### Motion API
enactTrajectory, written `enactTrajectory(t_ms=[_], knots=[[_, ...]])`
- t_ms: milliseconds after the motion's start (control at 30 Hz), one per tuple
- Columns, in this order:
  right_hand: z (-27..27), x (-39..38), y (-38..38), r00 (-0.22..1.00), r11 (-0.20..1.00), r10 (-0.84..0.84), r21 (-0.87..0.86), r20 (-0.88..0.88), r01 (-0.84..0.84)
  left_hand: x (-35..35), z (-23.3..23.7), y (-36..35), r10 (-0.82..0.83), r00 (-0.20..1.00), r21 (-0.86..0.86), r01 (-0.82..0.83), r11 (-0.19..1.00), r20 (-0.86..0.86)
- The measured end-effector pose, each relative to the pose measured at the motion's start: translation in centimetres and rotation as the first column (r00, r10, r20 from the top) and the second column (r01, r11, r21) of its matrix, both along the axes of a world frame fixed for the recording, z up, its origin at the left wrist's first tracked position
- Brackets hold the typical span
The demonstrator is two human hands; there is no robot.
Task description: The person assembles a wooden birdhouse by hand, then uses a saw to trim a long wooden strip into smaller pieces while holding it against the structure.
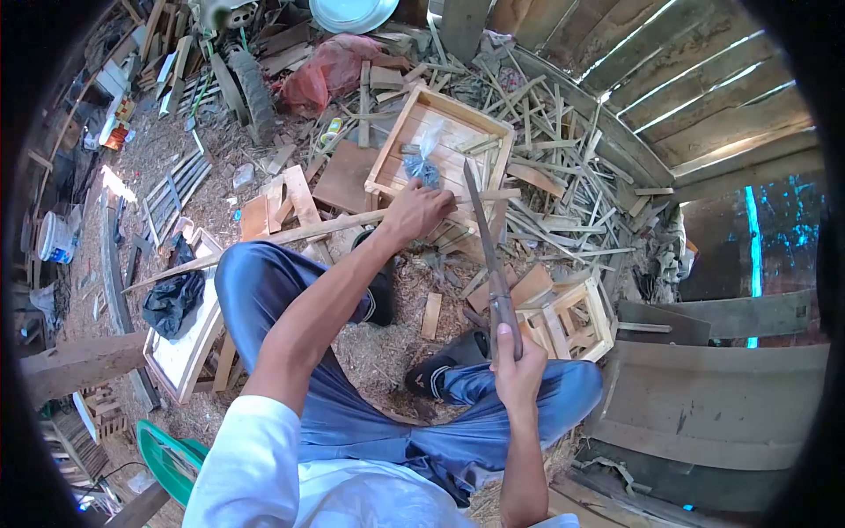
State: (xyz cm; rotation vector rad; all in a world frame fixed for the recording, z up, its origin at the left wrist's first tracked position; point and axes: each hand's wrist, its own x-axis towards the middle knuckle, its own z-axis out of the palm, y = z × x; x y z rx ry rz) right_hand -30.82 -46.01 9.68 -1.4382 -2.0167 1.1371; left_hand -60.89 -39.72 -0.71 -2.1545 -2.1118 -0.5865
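Note:
My left hand (421, 212) reaches out over the near edge of a shallow wooden box (377, 167), its fingers curled near a long thin wood strip (330, 226); what the fingertips hold, if anything, is hidden. Just beyond them, inside the box, lies a clear plastic bag (422, 167) with blue-grey contents. In my right hand (518, 365) is the wooden handle of a long machete (486, 231), its blade pointing up and away, passing beside the box's right part. The blade crosses in front of the strip's right end.
Wood offcuts (563, 220) are heaped behind and right of the box. A small wooden frame (576, 319) stands by my right knee. At left are a white-topped wooden piece (187, 356) with a black bag (176, 304), and a green plastic chair (167, 458).

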Motion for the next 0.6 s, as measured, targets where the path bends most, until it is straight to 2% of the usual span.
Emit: enactTrajectory(t_ms=[33, 100, 267, 333, 433, 533, 600], knots=[[0.1, 0.0, -0.1, 1.000, 1.000, -0.003, 0.007, 0.002, 0.003, 0.1, -0.3, -0.1, -0.003, 1.000, -0.003, 0.003, 1.000, 0.004], [-0.4, 0.4, -0.2, 1.000, 1.000, -0.015, 0.000, -0.004, 0.015, 0.2, -0.8, 0.0, -0.051, 0.999, 0.094, 0.051, 0.994, -0.004], [-0.4, 0.5, -0.3, 1.000, 0.999, -0.018, -0.028, 0.003, 0.018, 0.1, -0.3, -0.1, -0.055, 0.998, 0.075, 0.053, 0.996, 0.022], [0.1, -0.1, -0.6, 0.995, 0.993, -0.087, -0.085, -0.044, 0.083, 0.0, -0.1, -0.1, -0.057, 0.998, 0.079, 0.055, 0.995, 0.023], [-0.1, -0.4, -0.7, 0.996, 0.995, -0.074, -0.073, -0.058, 0.069, 0.1, 0.2, 0.0, -0.007, 0.999, 0.033, 0.009, 0.999, -0.041], [0.7, -1.0, -0.6, 0.998, 0.994, -0.060, -0.097, -0.021, 0.058, 0.2, 0.3, -0.1, 0.009, 0.999, 0.096, -0.007, 0.995, -0.030], [0.8, -1.2, -0.4, 0.998, 0.993, -0.060, -0.105, -0.020, 0.058, -0.1, 0.4, 0.1, 0.020, 0.993, -0.036, -0.016, 0.999, 0.119]])
